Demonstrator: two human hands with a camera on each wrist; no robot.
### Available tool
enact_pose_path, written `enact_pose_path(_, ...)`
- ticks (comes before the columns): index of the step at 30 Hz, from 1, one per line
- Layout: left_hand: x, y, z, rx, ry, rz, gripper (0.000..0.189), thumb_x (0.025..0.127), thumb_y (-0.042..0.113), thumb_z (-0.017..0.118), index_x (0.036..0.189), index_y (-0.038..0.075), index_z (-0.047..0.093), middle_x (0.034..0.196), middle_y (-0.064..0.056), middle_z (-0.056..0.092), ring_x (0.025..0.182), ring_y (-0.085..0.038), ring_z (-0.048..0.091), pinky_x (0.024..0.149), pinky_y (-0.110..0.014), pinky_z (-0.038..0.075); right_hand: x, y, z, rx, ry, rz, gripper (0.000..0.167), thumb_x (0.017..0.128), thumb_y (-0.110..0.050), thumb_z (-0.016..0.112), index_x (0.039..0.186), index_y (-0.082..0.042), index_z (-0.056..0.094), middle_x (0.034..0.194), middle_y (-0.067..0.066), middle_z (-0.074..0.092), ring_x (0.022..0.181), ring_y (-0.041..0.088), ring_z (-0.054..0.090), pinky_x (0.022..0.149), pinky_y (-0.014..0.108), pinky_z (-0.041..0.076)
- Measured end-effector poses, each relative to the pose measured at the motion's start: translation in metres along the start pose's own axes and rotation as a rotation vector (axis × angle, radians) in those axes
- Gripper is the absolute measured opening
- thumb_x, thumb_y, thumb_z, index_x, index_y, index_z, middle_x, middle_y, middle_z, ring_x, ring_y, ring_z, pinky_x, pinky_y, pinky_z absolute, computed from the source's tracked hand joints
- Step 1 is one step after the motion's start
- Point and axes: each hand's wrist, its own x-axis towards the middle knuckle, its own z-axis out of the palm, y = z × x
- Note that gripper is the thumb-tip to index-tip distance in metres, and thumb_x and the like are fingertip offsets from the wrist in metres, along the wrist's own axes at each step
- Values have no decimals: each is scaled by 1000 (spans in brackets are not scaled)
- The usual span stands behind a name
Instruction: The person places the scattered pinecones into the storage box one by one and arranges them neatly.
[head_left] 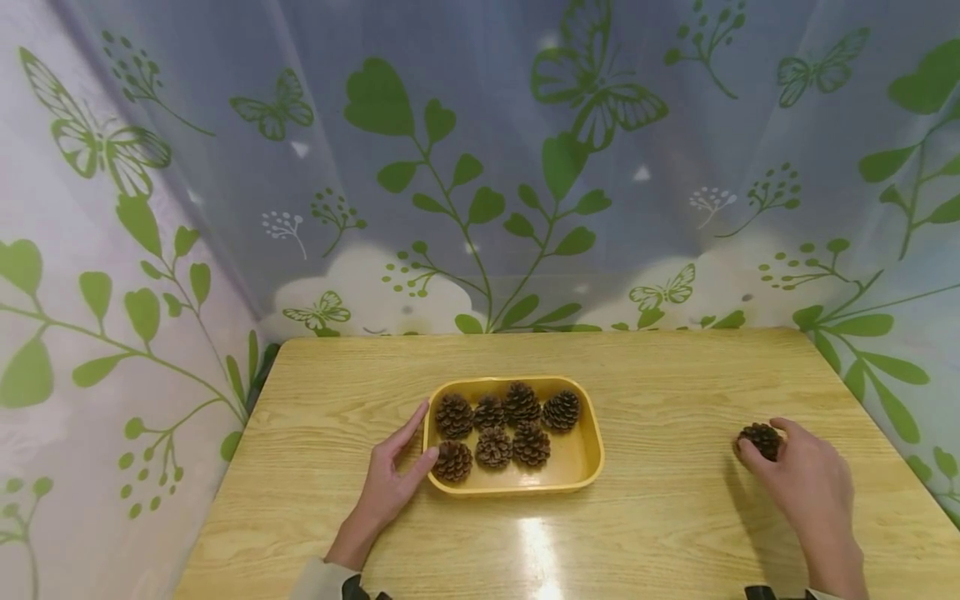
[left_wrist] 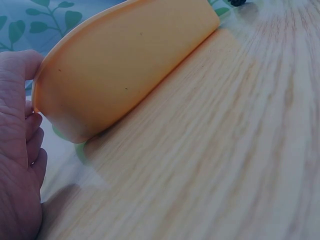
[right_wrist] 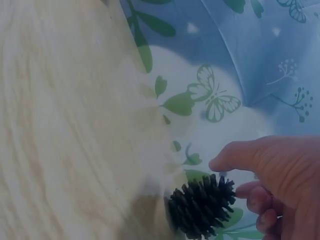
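Several brown pine cones (head_left: 522, 403) sit in a yellow plastic tray (head_left: 577, 467) on the table, most of them toward its left side. My left hand (head_left: 393, 471) holds the tray's left end, thumb on the rim and fingers along the outer wall. In the left wrist view the tray's side (left_wrist: 135, 65) hides its contents. Far to the right, my right hand (head_left: 813, 475) has one pine cone (head_left: 761, 441) between thumb and fingers. The right wrist view shows that pine cone (right_wrist: 202, 207) near the fingertips; whether it touches the table I cannot tell.
The wood-grain table (head_left: 660, 533) reaches back to a curtain (head_left: 465, 150) printed with green leaves and butterflies. More of this patterned cloth hangs along the left and right sides.
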Motion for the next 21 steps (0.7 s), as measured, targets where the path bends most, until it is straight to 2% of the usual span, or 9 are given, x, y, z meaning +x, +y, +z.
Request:
enact_pose_path(8, 0, 1, 0, 9, 5, 10, 65, 100, -1, 64, 160, 6, 41, 163, -15, 41, 153, -24, 37, 124, -23, 29, -1, 5, 5, -27, -20, 47, 63, 97, -36, 72, 131, 15, 57, 46, 1, 36, 44, 18, 32, 40, 31, 25)
enact_pose_path(14, -1, -2, 0, 23, 2, -6, 65, 101, 3, 65, 161, 6, 40, 164, -13, 41, 153, -23, 37, 124, -23, 29, -1, 6, 7, -30, -49, 76, 67, 98, -37, 71, 134, 17, 53, 46, 3, 37, 45, 20, 33, 41, 32, 26)
enact_pose_path(21, 0, -1, 0, 24, 1, -17, 65, 101, 4, 65, 161, 8, 40, 164, -14, 41, 153, -24, 36, 125, -23, 28, 1, 7, 7, -35, -61, 91, 68, 98, -39, 70, 131, 18, 54, 48, 4, 45, 46, 23, 42, 40, 35, 32)
